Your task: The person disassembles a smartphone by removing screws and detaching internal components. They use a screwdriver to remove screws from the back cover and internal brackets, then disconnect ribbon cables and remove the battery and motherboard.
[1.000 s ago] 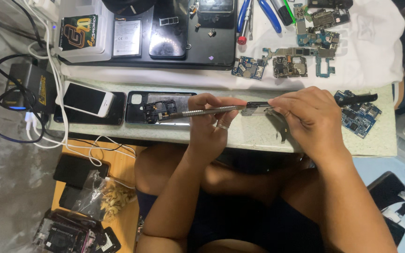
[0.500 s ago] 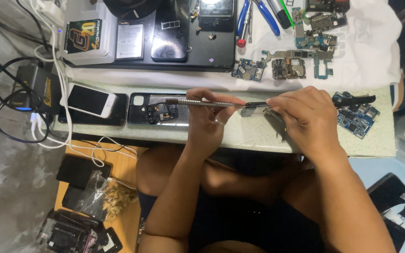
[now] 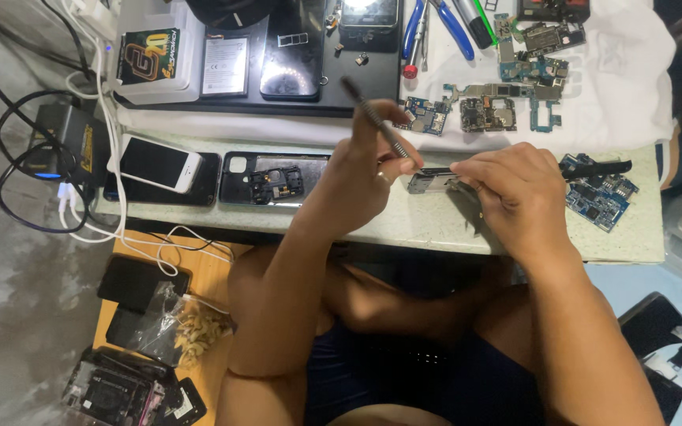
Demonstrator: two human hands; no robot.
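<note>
Technician: Since the earlier frame, the thin grey metal spudger rod [image 3: 376, 118] has swung from lying level across the worktop to standing steeply tilted, its far end pointing away toward the black mat [image 3: 278, 106]. State the grips.

Inspector: The left hand [image 3: 365, 177] is clenched on the lower part of the rod, fingers wrapped near its working tip. The right hand [image 3: 515, 193] pinches the small silver rectangular metal part [image 3: 429, 180], which sits just above the pale green worktop [image 3: 404, 229], between the two hands.

Technician: Hazards?

Inspector: In my judgement, the rod tip meets the part at a steep angle; excess force could make it skid toward the right fingers, or flick the part off the worktop edge onto the lap. The blue circuit board [image 3: 597, 197] lies just beside the right hand and could be knocked by a sudden wrist movement.

Technician: Pose?

Inspector: Both forearms rise from the knees. The left wrist is bent inward, the right palm is turned down, knuckles uppermost. An opened black phone shell [image 3: 274, 180] and a white smartphone [image 3: 159, 164] lie left of the left hand.
</note>
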